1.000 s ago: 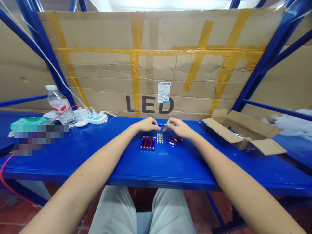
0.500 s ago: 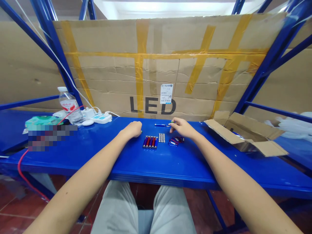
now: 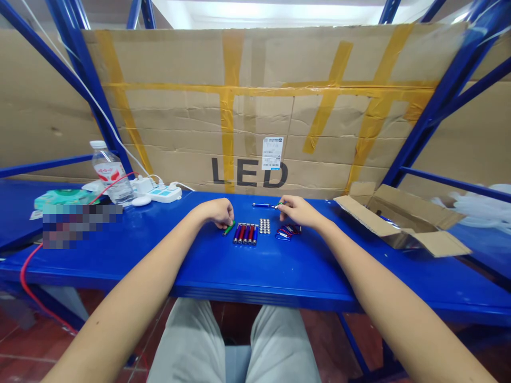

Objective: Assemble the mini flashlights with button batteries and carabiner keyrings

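My left hand is closed, its fingertips pinching one end of a slim green flashlight tilted over the table. Just right of it, several red and blue mini flashlights lie side by side in a row. My right hand pinches a small green piece, mostly hidden by the fingers, at the end of a blue flashlight lying crosswise behind. Silver button cells form a neat grid between the hands. Red and blue carabiner clips are heaped below my right hand.
An open cardboard box stands at the right. On the left are a water bottle, a white power strip, a green packet and a red cable. A large cardboard sheet closes off the back.
My left hand has turned and shifted slightly, bringing the green flashlight into view beside the row. My right hand stays in nearly the same place by the blue flashlight.
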Demonstrator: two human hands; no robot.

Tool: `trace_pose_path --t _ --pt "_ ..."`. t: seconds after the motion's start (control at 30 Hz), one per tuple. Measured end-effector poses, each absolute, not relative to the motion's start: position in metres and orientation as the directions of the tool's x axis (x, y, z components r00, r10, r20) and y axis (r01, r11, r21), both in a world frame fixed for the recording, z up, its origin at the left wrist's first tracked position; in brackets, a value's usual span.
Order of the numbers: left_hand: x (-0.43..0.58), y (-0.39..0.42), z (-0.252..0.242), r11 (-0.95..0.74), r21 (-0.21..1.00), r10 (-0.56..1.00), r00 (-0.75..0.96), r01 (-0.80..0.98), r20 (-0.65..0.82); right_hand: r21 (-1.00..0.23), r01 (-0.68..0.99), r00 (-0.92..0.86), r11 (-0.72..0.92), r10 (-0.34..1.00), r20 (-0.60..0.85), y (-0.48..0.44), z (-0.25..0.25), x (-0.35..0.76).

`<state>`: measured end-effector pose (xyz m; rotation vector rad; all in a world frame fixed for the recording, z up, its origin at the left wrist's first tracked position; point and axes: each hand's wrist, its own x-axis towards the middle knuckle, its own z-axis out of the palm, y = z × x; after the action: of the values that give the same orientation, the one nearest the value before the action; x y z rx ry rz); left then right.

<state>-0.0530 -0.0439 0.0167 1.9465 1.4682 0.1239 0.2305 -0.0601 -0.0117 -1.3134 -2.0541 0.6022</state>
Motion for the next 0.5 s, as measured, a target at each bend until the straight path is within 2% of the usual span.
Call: trace_pose_path --t 0.13,0.5 --pt "-0.050 -0.050 0.018 -0.088 0.602 0.846 0.379 0.794 -0.375 -0.659 0.635 -0.316 0.403 0.914 0.255 -0.062 -0.010 0.229" --pt "-0.046 -0.058 0.020 -0.019 0.632 0.845 0.350 0.775 -0.405 -0.667 0.622 -0.332 0.410 0.910 0.249 -0.058 -0.013 0.231"
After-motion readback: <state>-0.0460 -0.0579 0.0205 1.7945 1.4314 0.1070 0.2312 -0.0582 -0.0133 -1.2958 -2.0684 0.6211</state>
